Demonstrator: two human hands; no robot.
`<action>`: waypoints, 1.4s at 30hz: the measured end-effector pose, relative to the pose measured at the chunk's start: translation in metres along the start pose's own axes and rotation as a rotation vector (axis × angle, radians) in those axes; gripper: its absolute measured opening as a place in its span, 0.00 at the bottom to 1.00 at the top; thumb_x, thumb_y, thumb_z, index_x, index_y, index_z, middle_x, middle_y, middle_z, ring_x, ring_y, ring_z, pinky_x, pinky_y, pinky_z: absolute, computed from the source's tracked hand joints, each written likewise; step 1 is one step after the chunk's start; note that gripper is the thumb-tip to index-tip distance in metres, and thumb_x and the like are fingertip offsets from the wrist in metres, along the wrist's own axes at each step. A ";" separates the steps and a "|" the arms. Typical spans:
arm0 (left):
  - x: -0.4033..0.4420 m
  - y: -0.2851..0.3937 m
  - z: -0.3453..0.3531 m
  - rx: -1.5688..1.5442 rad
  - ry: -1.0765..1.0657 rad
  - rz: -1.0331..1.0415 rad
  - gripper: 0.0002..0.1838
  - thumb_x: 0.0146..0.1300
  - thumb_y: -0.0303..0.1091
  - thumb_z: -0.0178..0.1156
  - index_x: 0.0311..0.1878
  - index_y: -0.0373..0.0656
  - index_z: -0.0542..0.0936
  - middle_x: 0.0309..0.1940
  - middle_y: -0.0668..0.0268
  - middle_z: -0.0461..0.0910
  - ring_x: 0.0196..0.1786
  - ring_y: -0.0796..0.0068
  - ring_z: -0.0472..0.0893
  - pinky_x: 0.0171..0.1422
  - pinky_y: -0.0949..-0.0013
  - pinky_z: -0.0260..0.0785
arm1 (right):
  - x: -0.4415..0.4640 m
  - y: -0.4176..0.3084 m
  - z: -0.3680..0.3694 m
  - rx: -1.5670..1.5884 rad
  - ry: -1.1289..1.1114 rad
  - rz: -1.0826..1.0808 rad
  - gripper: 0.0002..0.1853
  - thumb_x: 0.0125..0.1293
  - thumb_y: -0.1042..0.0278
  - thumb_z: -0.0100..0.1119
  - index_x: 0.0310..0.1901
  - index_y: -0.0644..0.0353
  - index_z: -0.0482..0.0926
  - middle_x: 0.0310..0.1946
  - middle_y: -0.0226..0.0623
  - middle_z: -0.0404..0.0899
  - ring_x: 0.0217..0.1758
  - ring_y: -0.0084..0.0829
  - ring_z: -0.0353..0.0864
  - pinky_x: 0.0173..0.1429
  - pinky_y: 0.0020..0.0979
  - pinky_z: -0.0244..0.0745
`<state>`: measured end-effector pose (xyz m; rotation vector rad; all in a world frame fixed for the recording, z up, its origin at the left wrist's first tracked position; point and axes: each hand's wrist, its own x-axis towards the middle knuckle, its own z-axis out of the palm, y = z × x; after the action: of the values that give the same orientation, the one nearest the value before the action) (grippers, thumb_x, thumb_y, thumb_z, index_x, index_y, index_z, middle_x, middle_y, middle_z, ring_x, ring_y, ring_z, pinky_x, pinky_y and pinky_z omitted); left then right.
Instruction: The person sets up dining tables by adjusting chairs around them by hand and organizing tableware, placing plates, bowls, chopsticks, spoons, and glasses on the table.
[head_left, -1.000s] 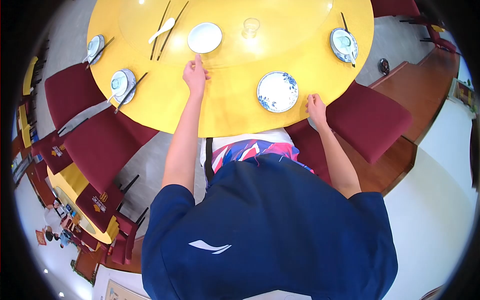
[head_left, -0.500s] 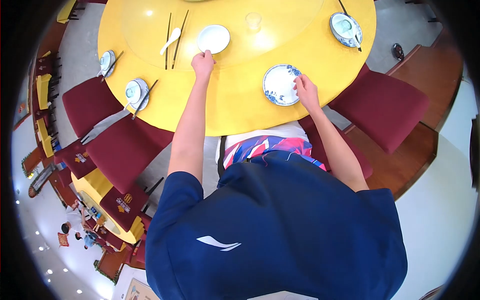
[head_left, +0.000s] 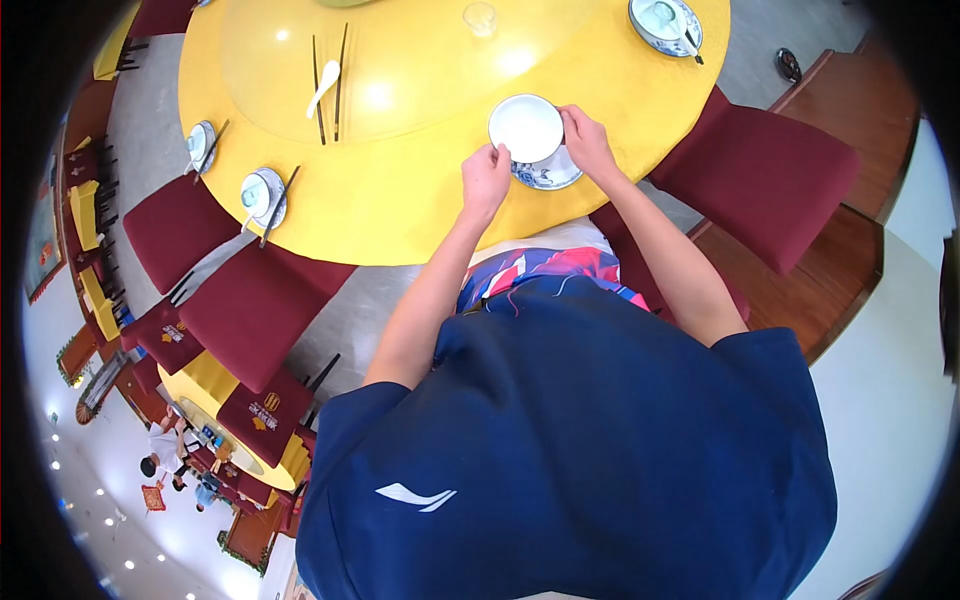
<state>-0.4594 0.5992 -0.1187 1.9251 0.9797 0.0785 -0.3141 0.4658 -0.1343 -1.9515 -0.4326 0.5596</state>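
A white bowl (head_left: 526,128) is over the blue-and-white patterned plate (head_left: 550,178) at the near edge of the table, covering its far part. Whether the bowl rests on the plate or hangs just above it, I cannot tell. My left hand (head_left: 486,180) pinches the bowl's near left rim. At the bowl's right side, my right hand (head_left: 588,142) closes on its edge, some fingers hidden. Two dark chopsticks (head_left: 341,85) and a white spoon (head_left: 324,88) lie to the left on the table. A clear glass (head_left: 480,19) stands farther back.
The round table (head_left: 400,215) has a yellow cloth and a glass turntable. Place settings sit at its right (head_left: 665,25) and left (head_left: 263,195). Dark red chairs (head_left: 250,310) flank me on both sides. Other people (head_left: 165,445) are far off at lower left.
My left hand has brought the bowl right and nearer, over the plate. My right hand has left the plate's rim and now holds the bowl's right side. The view has shifted slightly.
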 end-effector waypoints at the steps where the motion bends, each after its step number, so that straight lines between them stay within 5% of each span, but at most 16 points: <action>1: -0.001 0.001 0.005 -0.002 -0.002 -0.005 0.20 0.67 0.39 0.56 0.27 0.30 0.78 0.19 0.47 0.77 0.24 0.55 0.79 0.33 0.59 0.70 | -0.003 0.003 -0.003 0.009 -0.029 0.037 0.15 0.74 0.61 0.48 0.47 0.65 0.78 0.31 0.53 0.81 0.36 0.48 0.83 0.43 0.40 0.76; 4: -0.005 -0.007 0.016 -0.022 -0.051 -0.007 0.20 0.67 0.39 0.56 0.27 0.30 0.78 0.20 0.47 0.78 0.25 0.52 0.80 0.34 0.57 0.71 | -0.010 -0.001 -0.014 -0.174 -0.120 0.118 0.16 0.72 0.60 0.51 0.47 0.66 0.77 0.30 0.53 0.81 0.35 0.47 0.83 0.42 0.40 0.76; 7: -0.005 -0.016 0.024 -0.002 -0.034 0.057 0.20 0.69 0.40 0.56 0.26 0.31 0.77 0.16 0.54 0.75 0.19 0.66 0.74 0.27 0.61 0.66 | -0.016 0.003 -0.016 -0.273 -0.175 0.119 0.16 0.71 0.59 0.54 0.48 0.66 0.76 0.30 0.52 0.81 0.34 0.46 0.83 0.41 0.40 0.76; 12: -0.009 -0.033 0.029 0.099 -0.078 0.091 0.20 0.67 0.40 0.56 0.27 0.31 0.78 0.23 0.46 0.79 0.27 0.47 0.80 0.35 0.53 0.72 | -0.027 0.035 -0.001 -0.287 -0.056 0.010 0.15 0.69 0.62 0.56 0.49 0.66 0.75 0.28 0.50 0.81 0.30 0.46 0.82 0.37 0.41 0.75; 17: -0.006 -0.034 0.019 0.062 -0.012 0.107 0.19 0.67 0.40 0.56 0.27 0.31 0.79 0.22 0.44 0.78 0.27 0.45 0.80 0.35 0.52 0.72 | -0.026 0.031 0.004 -0.172 -0.051 0.093 0.17 0.69 0.60 0.58 0.50 0.65 0.76 0.23 0.43 0.78 0.25 0.34 0.78 0.33 0.35 0.72; 19: -0.003 -0.033 0.011 -0.026 -0.195 -0.016 0.20 0.67 0.41 0.56 0.26 0.32 0.79 0.21 0.45 0.78 0.27 0.45 0.79 0.35 0.53 0.72 | -0.030 0.031 -0.001 -0.160 -0.068 0.108 0.17 0.69 0.59 0.58 0.51 0.65 0.76 0.23 0.41 0.78 0.24 0.33 0.78 0.33 0.34 0.72; 20: 0.000 -0.036 0.004 0.086 -0.255 0.002 0.23 0.71 0.44 0.54 0.26 0.33 0.79 0.18 0.56 0.79 0.21 0.67 0.82 0.31 0.63 0.74 | -0.030 0.035 -0.001 -0.124 -0.062 0.107 0.17 0.70 0.59 0.57 0.51 0.64 0.76 0.22 0.39 0.77 0.24 0.30 0.77 0.32 0.33 0.71; 25: 0.027 -0.068 -0.066 0.085 0.133 0.011 0.19 0.71 0.40 0.53 0.30 0.33 0.78 0.22 0.54 0.81 0.26 0.63 0.83 0.34 0.62 0.73 | -0.043 0.038 -0.015 0.037 -0.055 0.223 0.15 0.73 0.60 0.53 0.51 0.63 0.77 0.21 0.33 0.75 0.23 0.22 0.74 0.29 0.30 0.69; 27: 0.058 -0.077 -0.110 0.139 0.365 0.077 0.12 0.69 0.35 0.56 0.42 0.33 0.77 0.28 0.53 0.81 0.32 0.58 0.83 0.38 0.59 0.72 | -0.051 0.045 -0.024 0.142 -0.043 0.272 0.13 0.75 0.63 0.50 0.54 0.60 0.75 0.21 0.26 0.72 0.18 0.14 0.66 0.22 0.21 0.61; 29: 0.096 -0.100 -0.149 0.329 0.521 0.244 0.23 0.62 0.37 0.64 0.54 0.33 0.71 0.47 0.50 0.75 0.51 0.50 0.75 0.55 0.54 0.69 | -0.058 0.054 -0.033 0.094 -0.021 0.279 0.12 0.75 0.65 0.49 0.53 0.60 0.75 0.21 0.27 0.72 0.18 0.15 0.65 0.22 0.22 0.61; 31: 0.124 -0.089 -0.175 0.601 0.598 0.180 0.30 0.59 0.41 0.67 0.58 0.32 0.68 0.54 0.47 0.70 0.57 0.47 0.71 0.60 0.50 0.66 | -0.065 0.061 -0.040 -0.032 -0.004 0.261 0.12 0.74 0.66 0.50 0.53 0.60 0.75 0.22 0.27 0.72 0.19 0.15 0.66 0.23 0.22 0.61; 35: 0.177 -0.090 -0.192 0.695 0.476 0.251 0.34 0.57 0.42 0.68 0.60 0.31 0.66 0.55 0.46 0.69 0.57 0.45 0.72 0.61 0.49 0.67 | -0.079 0.062 -0.055 -0.065 0.020 0.311 0.12 0.71 0.69 0.50 0.53 0.60 0.76 0.22 0.30 0.75 0.24 0.20 0.72 0.30 0.27 0.68; 40: 0.200 -0.085 -0.178 0.792 0.310 -0.091 0.27 0.59 0.37 0.64 0.56 0.32 0.68 0.52 0.46 0.72 0.55 0.47 0.74 0.57 0.49 0.71 | -0.094 0.058 -0.062 -0.017 0.044 0.366 0.10 0.71 0.70 0.50 0.49 0.61 0.77 0.22 0.29 0.74 0.21 0.18 0.71 0.28 0.26 0.67; 42: 0.201 -0.087 -0.174 0.785 0.325 -0.022 0.23 0.59 0.35 0.63 0.53 0.33 0.70 0.49 0.47 0.73 0.52 0.48 0.76 0.55 0.50 0.72 | -0.101 0.059 -0.063 -0.013 0.051 0.362 0.10 0.72 0.70 0.50 0.48 0.62 0.78 0.22 0.28 0.74 0.21 0.18 0.70 0.27 0.25 0.67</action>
<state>-0.4495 0.8760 -0.1544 2.6702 1.3833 -0.0129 -0.3593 0.3415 -0.1448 -2.0651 -0.0472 0.7348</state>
